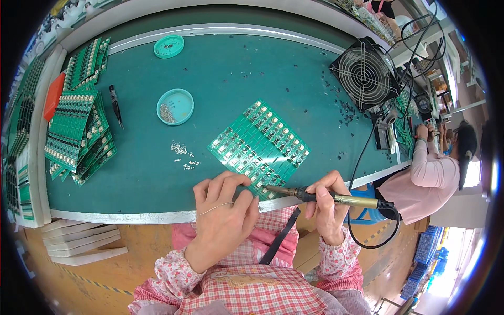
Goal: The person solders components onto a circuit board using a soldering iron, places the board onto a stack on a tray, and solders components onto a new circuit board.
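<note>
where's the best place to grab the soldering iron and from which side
Best take the soldering iron by its straight handle, behind the metal shaft, likely from the right, where the right hand holds it. The shaft, possibly hot, points left at the near corner of the green circuit board; the black cord leaves the handle's right end.

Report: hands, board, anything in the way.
Right hand gripping soldering iron, tip at circuit board. Left hand at board's near edge. Loose pale parts left, off board.
</note>
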Demonstrator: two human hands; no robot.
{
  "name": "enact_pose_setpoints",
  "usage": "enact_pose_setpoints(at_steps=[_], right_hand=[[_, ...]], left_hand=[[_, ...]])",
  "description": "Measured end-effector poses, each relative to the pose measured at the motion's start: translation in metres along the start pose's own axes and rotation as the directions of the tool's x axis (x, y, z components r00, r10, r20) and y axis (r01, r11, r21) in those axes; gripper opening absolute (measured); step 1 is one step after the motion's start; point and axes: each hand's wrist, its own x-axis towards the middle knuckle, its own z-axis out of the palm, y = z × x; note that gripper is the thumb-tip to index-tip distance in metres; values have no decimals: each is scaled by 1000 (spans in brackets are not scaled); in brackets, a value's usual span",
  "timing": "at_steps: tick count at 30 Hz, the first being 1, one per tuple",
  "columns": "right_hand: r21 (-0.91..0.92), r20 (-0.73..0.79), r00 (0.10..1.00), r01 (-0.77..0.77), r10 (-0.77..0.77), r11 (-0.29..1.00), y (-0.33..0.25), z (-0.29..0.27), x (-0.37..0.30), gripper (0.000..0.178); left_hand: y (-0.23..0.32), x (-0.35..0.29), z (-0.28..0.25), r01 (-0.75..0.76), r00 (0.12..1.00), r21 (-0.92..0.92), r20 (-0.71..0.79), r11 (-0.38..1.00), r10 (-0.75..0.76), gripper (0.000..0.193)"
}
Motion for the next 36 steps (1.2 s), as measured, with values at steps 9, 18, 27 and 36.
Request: enact_pose_setpoints(at_steps=[9, 18, 27, 36], right_hand=[[-171, -10, 993, 115, -118, 979, -6, -2, -5, 20], [-173, -116, 974, 174, -196, 969, 1, -9, -47, 15], [-368, 141, 848, 524, -511, 768, 2, 5, -39, 11], [-411, 203, 820, 568, -535, 714, -1, 10, -37, 13]], left_hand=[[-1, -2, -2, -7, 1000, -7, -6, 1000, 7, 15], [1, -6, 0, -61, 998, -68, 13, 996, 62, 13], [1, -8, 5, -80, 997, -14, 22, 997, 80, 11], [1, -7, 6, -79, 997, -16, 3, 997, 79, 11]])
